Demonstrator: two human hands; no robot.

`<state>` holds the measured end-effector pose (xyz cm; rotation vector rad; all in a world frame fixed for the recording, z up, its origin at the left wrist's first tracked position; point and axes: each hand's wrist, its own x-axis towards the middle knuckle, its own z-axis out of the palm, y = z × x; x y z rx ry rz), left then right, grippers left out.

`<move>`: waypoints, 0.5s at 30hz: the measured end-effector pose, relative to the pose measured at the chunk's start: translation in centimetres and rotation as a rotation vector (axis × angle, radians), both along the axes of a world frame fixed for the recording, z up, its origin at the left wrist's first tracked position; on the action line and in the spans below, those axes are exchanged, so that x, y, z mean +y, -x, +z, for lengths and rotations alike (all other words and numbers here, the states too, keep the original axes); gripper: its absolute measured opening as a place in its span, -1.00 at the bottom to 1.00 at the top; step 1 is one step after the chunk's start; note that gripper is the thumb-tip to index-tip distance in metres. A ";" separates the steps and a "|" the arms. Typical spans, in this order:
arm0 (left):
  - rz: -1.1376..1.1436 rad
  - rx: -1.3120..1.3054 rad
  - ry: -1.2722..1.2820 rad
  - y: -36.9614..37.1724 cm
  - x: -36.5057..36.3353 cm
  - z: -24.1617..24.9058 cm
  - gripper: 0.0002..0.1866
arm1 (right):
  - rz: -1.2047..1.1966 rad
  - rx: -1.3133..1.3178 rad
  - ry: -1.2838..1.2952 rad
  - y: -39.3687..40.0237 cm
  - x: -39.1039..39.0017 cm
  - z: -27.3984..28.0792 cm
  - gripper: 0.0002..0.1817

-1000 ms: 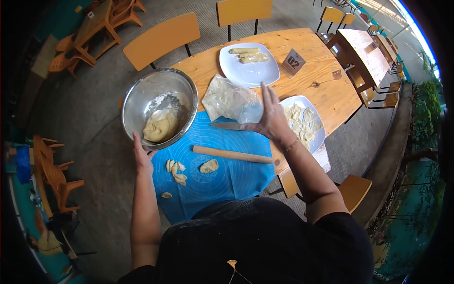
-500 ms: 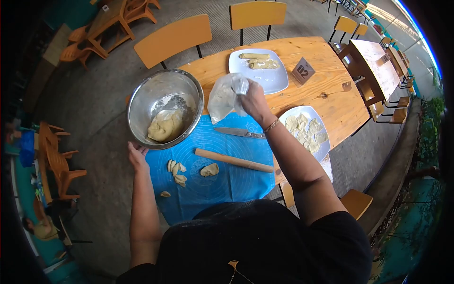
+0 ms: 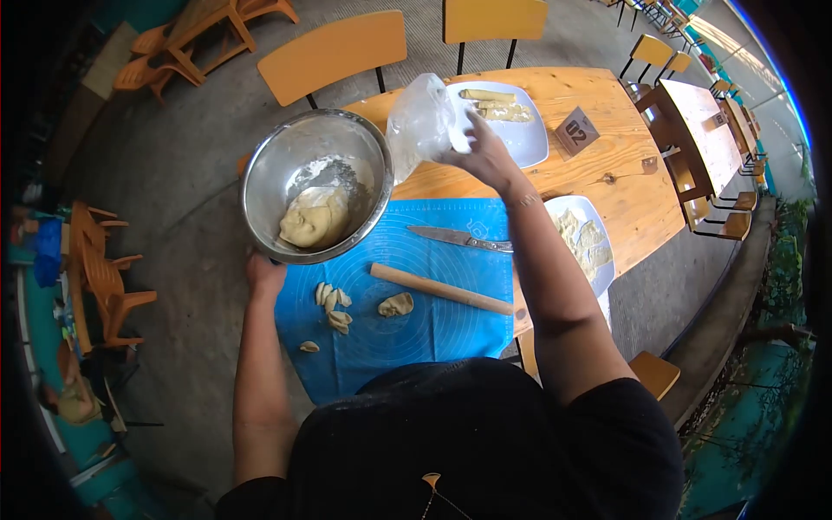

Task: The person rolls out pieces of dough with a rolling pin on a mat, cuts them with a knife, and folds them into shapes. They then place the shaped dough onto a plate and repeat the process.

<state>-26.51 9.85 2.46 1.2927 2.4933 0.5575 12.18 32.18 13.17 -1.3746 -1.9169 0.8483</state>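
Note:
A steel mixing bowl (image 3: 260, 195) holds a lump of dough (image 3: 314, 218) and some loose flour. My left hand (image 3: 265, 274) grips the bowl at its lower left side, with its fingers mostly hidden beneath it. My right hand (image 3: 482, 158) is closed on a clear plastic bag (image 3: 423, 117), just right of the bowl and over the near edge of a white plate. On the blue mat (image 3: 416, 342) lie a knife (image 3: 459, 237), a wooden rolling pin (image 3: 442, 289), a flattened dough piece (image 3: 396, 304) and several small dough pieces (image 3: 333, 300).
The white plate (image 3: 535, 143) at the back carries rolled dough. Another plate (image 3: 604, 276) at the right holds flat dough sheets. A number sign (image 3: 575, 132) stands on the wooden table (image 3: 633, 204). Chairs (image 3: 334, 56) stand behind the table.
My right hand and the plastic bag have moved up, and the bag has spread out fuller. My left hand has shifted further under the bowl. The whole view has shifted slightly.

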 end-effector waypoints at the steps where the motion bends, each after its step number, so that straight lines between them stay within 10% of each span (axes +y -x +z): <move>1: -0.047 0.060 0.023 -0.1 -0.1 0.4 -0.50 | 0.035 -0.017 0.104 -1.9 -0.4 -0.8 -0.18; 6: -0.072 0.102 -0.031 0.7 0.3 -0.8 -0.51 | 0.071 -0.655 0.198 -6.5 -4.8 -4.9 -0.40; 15: 0.075 -0.171 0.056 1.9 2.7 -0.7 -0.46 | 0.043 -0.709 0.204 -6.1 -5.8 -6.4 -0.82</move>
